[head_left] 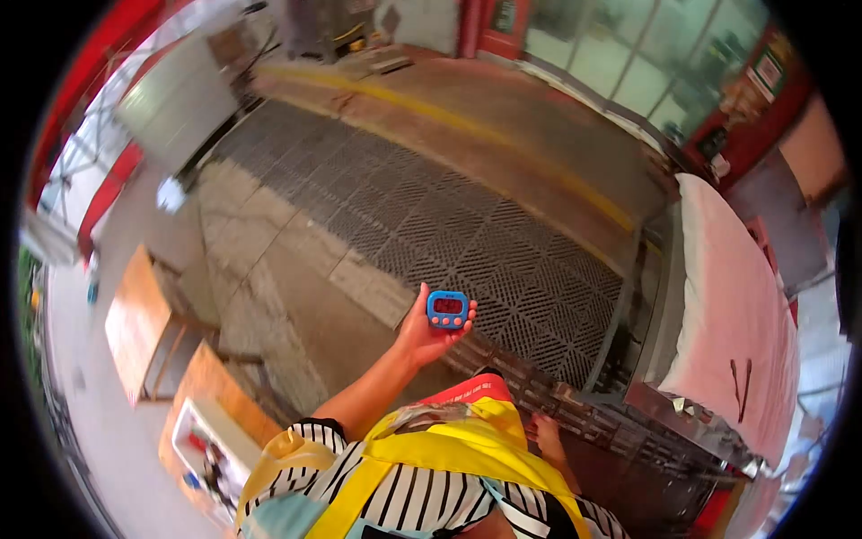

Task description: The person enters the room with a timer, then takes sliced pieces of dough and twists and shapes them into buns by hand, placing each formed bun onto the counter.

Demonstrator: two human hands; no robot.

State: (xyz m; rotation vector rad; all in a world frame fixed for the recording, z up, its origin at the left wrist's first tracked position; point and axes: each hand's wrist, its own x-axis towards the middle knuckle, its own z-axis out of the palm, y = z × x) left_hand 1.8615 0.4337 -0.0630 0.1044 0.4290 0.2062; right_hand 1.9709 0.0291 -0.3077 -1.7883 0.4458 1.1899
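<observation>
In the head view, my left hand point(422, 337) is held out in front of my body, closed round a small blue digital timer point(447, 309). The timer faces up, with a dark display and a row of reddish buttons below it; I cannot read its digits. My right hand point(544, 433) hangs low by my right side, beside a red item with white lettering point(471, 389) at my front. Its fingers are small and blurred, so whether they hold anything is unclear. I wear a yellow apron point(449, 449) over a striped top.
Dark ribbed mats point(467, 242) cover the ground ahead. On the right stands a long unit under a pale pink cover point(732, 314), with two thin dark sticks on it. Wooden tables point(139, 314) and a white tray point(233, 440) are at left. A glass front point(646, 54) stands beyond.
</observation>
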